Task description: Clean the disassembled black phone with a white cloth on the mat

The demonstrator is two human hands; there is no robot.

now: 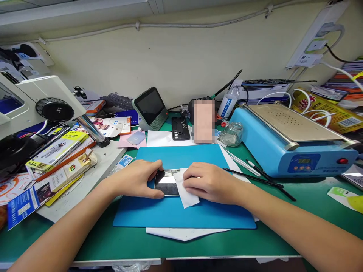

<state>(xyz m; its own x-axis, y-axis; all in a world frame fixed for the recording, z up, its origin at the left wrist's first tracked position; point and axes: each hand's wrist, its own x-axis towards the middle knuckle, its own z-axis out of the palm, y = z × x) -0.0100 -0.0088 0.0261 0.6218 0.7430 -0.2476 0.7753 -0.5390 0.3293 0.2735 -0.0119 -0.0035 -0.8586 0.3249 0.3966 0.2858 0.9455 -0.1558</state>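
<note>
A phone-sized panel with a dark, shiny face (168, 186) lies flat on a blue mat (181, 213). My left hand (138, 178) grips its left end between thumb and fingers. Pinched in my right hand (208, 181) is a white wipe (187, 193), which rests over the right part of the panel and hides that end. Both hands are low on the mat, with the panel's middle showing between them.
Behind the mat are a black phone case (180, 129), a glass jar (233, 134), a bottle (229, 101) and a smart display (150, 107). A blue heating machine (286, 151) stands right, near tweezers (244, 164). At left are a microscope stand (93, 129) and boxes (58, 149).
</note>
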